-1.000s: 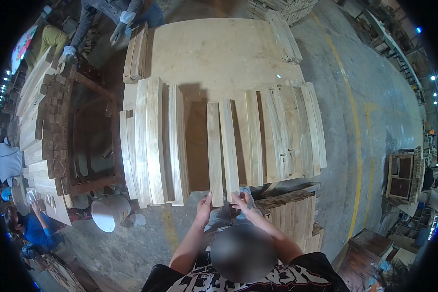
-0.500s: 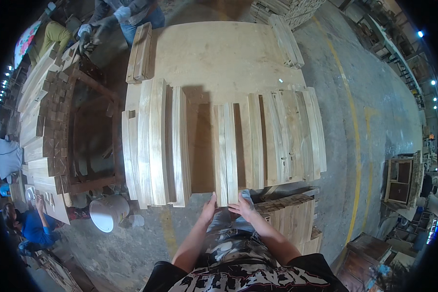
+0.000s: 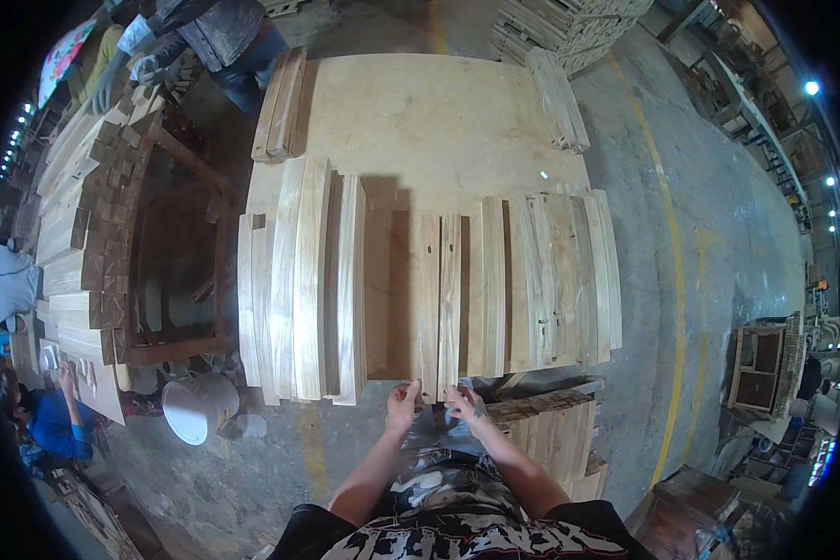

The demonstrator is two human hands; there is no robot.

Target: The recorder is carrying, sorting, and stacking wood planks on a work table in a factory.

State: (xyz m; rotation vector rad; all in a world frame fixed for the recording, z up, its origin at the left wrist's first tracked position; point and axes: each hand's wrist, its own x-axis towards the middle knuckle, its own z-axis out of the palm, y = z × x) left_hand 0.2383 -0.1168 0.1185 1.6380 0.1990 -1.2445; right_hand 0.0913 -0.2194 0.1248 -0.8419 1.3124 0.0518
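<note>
The left hand (image 3: 403, 407) and right hand (image 3: 464, 403) are partly curled, thumbs and fingers closed at the near ends of two slotted wooden slats: the left slat (image 3: 428, 308) and the right slat (image 3: 450, 308). How the fingers sit underneath is hidden. Both slats lie lengthwise on the plywood surface (image 3: 420, 112), side by side, their small slots facing up at the far ends. Their near ends reach past the surface's edge, which likely gives the fingers room to grip. Holding both ends together probably keeps the pair aligned. A left group of slats (image 3: 310, 280) and a right group of slats (image 3: 569, 280) flank them, leaving handling space between.
</note>
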